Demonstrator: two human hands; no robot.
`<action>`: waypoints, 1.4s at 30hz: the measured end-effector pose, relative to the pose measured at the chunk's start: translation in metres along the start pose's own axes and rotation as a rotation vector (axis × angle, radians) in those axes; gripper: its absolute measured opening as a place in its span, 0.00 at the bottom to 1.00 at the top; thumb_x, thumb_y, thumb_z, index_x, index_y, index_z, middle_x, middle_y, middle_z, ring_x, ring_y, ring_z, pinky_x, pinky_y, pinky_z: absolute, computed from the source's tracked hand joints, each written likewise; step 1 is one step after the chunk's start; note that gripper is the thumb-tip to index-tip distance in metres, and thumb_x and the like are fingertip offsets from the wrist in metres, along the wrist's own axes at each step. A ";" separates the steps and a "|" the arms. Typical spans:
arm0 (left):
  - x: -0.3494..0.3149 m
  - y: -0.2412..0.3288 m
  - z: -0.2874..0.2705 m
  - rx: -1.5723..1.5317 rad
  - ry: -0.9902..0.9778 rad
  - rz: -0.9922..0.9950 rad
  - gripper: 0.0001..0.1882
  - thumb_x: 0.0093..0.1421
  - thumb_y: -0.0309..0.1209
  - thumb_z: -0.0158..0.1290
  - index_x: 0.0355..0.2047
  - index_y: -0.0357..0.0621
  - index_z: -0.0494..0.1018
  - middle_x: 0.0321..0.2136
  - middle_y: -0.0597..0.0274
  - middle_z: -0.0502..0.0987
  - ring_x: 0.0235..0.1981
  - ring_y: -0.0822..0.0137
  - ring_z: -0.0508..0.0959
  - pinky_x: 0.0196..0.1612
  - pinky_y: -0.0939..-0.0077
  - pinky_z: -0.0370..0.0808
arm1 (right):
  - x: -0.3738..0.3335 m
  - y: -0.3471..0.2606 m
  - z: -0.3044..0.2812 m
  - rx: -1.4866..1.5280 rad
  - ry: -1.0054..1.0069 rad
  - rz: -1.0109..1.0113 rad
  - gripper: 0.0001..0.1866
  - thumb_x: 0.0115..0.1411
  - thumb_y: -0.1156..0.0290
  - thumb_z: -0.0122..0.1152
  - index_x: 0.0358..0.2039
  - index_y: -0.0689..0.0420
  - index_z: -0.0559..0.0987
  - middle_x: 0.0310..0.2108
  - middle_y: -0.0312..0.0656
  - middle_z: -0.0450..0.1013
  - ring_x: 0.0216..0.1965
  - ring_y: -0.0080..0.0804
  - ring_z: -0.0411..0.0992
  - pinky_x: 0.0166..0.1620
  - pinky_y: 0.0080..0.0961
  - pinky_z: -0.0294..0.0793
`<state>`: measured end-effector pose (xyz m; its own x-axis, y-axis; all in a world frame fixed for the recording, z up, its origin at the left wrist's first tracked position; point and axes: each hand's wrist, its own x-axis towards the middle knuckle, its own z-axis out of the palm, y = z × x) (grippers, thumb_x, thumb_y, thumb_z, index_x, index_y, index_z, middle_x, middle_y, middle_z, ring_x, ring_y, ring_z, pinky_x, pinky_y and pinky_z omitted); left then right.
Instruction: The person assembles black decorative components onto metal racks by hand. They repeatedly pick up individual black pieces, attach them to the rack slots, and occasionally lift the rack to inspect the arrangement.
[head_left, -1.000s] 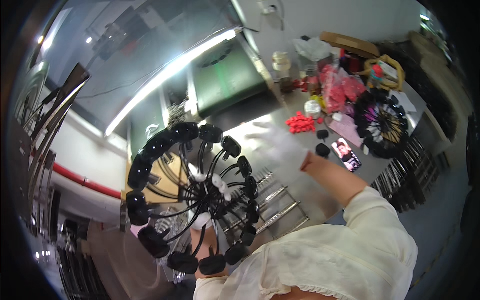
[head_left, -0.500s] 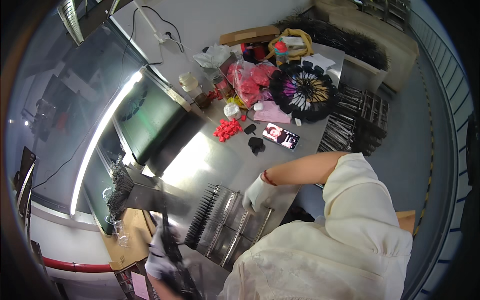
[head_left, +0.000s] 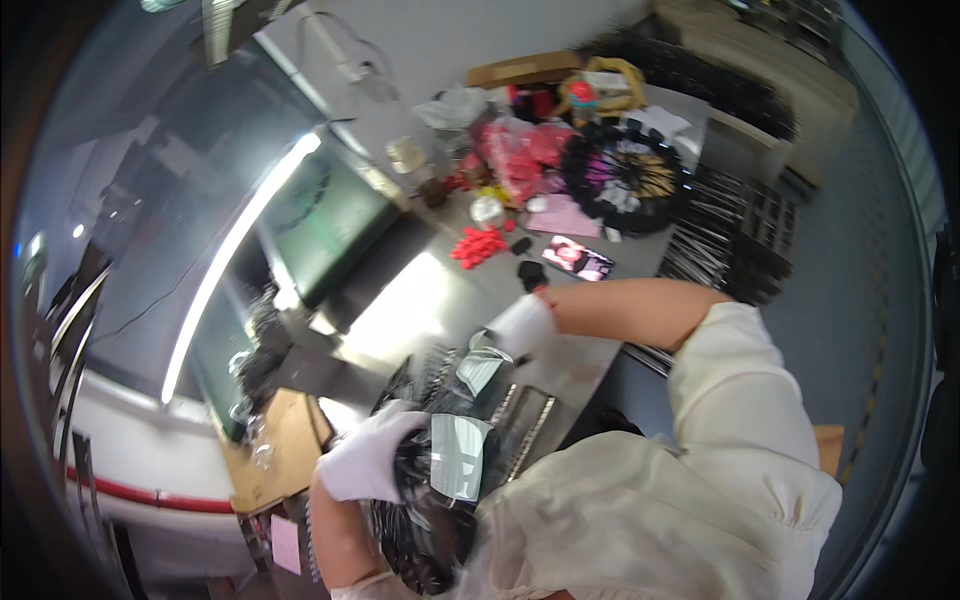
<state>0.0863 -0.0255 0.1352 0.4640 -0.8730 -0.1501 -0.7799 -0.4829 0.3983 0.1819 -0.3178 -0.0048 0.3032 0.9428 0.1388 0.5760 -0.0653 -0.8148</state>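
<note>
My left hand, in a white glove, reaches in from the lower left with its fingers curled at a shiny black bundle. The bundle hangs in front of me and hides part of the work below it. A pale green-white pleated piece lies against the bundle, beside my left fingers. My right hand, also white-gloved, is over the far side of the metal rack. Close to its fingertips is a second pale piece. Motion smears the right fingers. The rack's left part, with dark thin pieces, is mostly covered.
On the steel table, small red pieces, a lit phone and a black part lie beyond my right hand. Farther back are bagged red parts and a ring of black pieces. More metal racks stand at right.
My left hand has risen rightward to the rack with the black bundle. My right hand has moved up, off the rack's bars. Two pale pieces now show between the hands. The whole view has shifted.
</note>
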 end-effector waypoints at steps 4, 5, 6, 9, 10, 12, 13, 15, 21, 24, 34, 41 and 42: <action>-0.046 -0.039 0.015 -1.049 0.342 -0.382 0.49 0.39 0.43 0.77 0.58 0.36 0.67 0.50 0.51 0.75 0.55 0.56 0.77 0.59 0.63 0.75 | -0.053 0.019 0.007 0.078 -0.321 0.445 0.13 0.58 0.75 0.60 0.44 0.52 0.84 0.39 0.43 0.77 0.42 0.44 0.76 0.44 0.34 0.76; -0.046 -0.034 0.026 -1.370 0.515 -0.351 0.48 0.40 0.43 0.78 0.58 0.36 0.67 0.50 0.52 0.75 0.55 0.56 0.77 0.60 0.63 0.75 | -0.038 0.000 0.000 -0.178 0.069 0.340 0.14 0.58 0.73 0.62 0.45 0.52 0.84 0.43 0.44 0.77 0.43 0.45 0.76 0.44 0.36 0.76; -0.046 -0.031 0.031 -1.546 0.544 -0.233 0.45 0.44 0.40 0.76 0.58 0.37 0.67 0.51 0.51 0.75 0.56 0.55 0.76 0.61 0.60 0.74 | -0.025 -0.019 -0.004 -0.400 0.473 0.228 0.14 0.57 0.72 0.64 0.45 0.51 0.84 0.47 0.45 0.77 0.45 0.46 0.76 0.45 0.38 0.77; -0.033 -0.010 0.033 -1.722 0.368 0.246 0.35 0.55 0.33 0.70 0.59 0.39 0.66 0.55 0.48 0.75 0.57 0.51 0.76 0.65 0.52 0.71 | 0.012 -0.115 -0.037 -0.614 0.759 -0.261 0.21 0.53 0.77 0.67 0.49 0.49 0.82 0.59 0.56 0.70 0.57 0.51 0.72 0.57 0.39 0.75; -0.024 -0.002 0.034 -1.671 0.325 0.265 0.35 0.55 0.31 0.70 0.60 0.40 0.66 0.55 0.48 0.74 0.58 0.50 0.75 0.66 0.51 0.71 | 0.027 -0.119 -0.043 -0.892 0.811 -0.455 0.22 0.51 0.76 0.69 0.49 0.50 0.82 0.59 0.57 0.69 0.57 0.52 0.72 0.56 0.37 0.76; -0.019 0.004 0.032 -1.585 0.241 0.188 0.41 0.50 0.39 0.73 0.60 0.40 0.66 0.56 0.46 0.73 0.59 0.49 0.75 0.63 0.54 0.73 | 0.048 -0.125 -0.052 -0.961 0.655 -0.519 0.21 0.51 0.74 0.69 0.48 0.51 0.83 0.59 0.57 0.69 0.57 0.53 0.72 0.56 0.36 0.76; -0.017 0.009 0.031 -1.539 0.193 0.148 0.44 0.48 0.43 0.75 0.61 0.41 0.66 0.56 0.45 0.72 0.59 0.48 0.74 0.62 0.56 0.74 | 0.052 -0.125 -0.049 -0.864 0.697 -0.440 0.18 0.54 0.74 0.68 0.47 0.52 0.83 0.56 0.55 0.71 0.54 0.50 0.73 0.53 0.36 0.77; -0.025 0.013 0.010 -0.926 0.250 -0.011 0.41 0.49 0.43 0.73 0.60 0.42 0.69 0.54 0.49 0.74 0.56 0.54 0.76 0.61 0.59 0.74 | 0.046 -0.132 -0.048 -0.866 0.643 -0.199 0.15 0.58 0.73 0.66 0.46 0.54 0.83 0.50 0.51 0.74 0.48 0.44 0.76 0.47 0.36 0.79; -0.058 0.013 -0.017 -0.518 0.383 -0.154 0.35 0.53 0.42 0.68 0.58 0.42 0.70 0.52 0.53 0.75 0.50 0.61 0.79 0.52 0.61 0.78 | 0.004 -0.060 -0.054 0.112 -0.529 0.415 0.10 0.59 0.71 0.62 0.42 0.54 0.84 0.31 0.46 0.78 0.28 0.33 0.75 0.36 0.33 0.76; -0.081 -0.070 0.037 -1.978 0.526 -0.241 0.18 0.69 0.37 0.53 0.53 0.37 0.73 0.46 0.51 0.78 0.45 0.57 0.82 0.50 0.60 0.80 | 0.006 -0.059 -0.046 -0.666 0.353 -0.028 0.12 0.58 0.73 0.66 0.43 0.51 0.84 0.39 0.45 0.78 0.41 0.41 0.76 0.42 0.37 0.77; -0.045 -0.005 -0.008 -0.458 0.332 -0.323 0.49 0.42 0.44 0.73 0.62 0.39 0.65 0.47 0.45 0.77 0.48 0.53 0.79 0.51 0.62 0.76 | 0.071 -0.176 -0.056 -0.801 0.505 0.035 0.20 0.60 0.64 0.66 0.53 0.54 0.78 0.43 0.51 0.76 0.45 0.52 0.77 0.46 0.42 0.80; -0.079 -0.058 0.005 -0.746 0.431 -0.228 0.46 0.46 0.30 0.73 0.64 0.38 0.64 0.49 0.55 0.78 0.48 0.62 0.80 0.53 0.68 0.78 | 0.022 -0.037 -0.069 -0.752 0.033 0.065 0.05 0.56 0.75 0.64 0.33 0.54 0.84 0.39 0.48 0.79 0.37 0.45 0.78 0.38 0.38 0.78; -0.088 -0.066 0.018 -0.962 0.451 -0.187 0.42 0.50 0.27 0.71 0.65 0.38 0.65 0.49 0.58 0.79 0.48 0.66 0.80 0.52 0.68 0.79 | 0.036 -0.087 -0.061 -0.795 0.454 -0.065 0.08 0.54 0.76 0.63 0.36 0.54 0.84 0.47 0.50 0.77 0.43 0.48 0.78 0.42 0.38 0.78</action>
<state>0.0891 0.0824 0.1060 0.8071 -0.5902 -0.0136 -0.1141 -0.1785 0.9773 0.1886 -0.2983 0.1056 0.4242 0.7444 0.5156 0.9040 -0.3810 -0.1937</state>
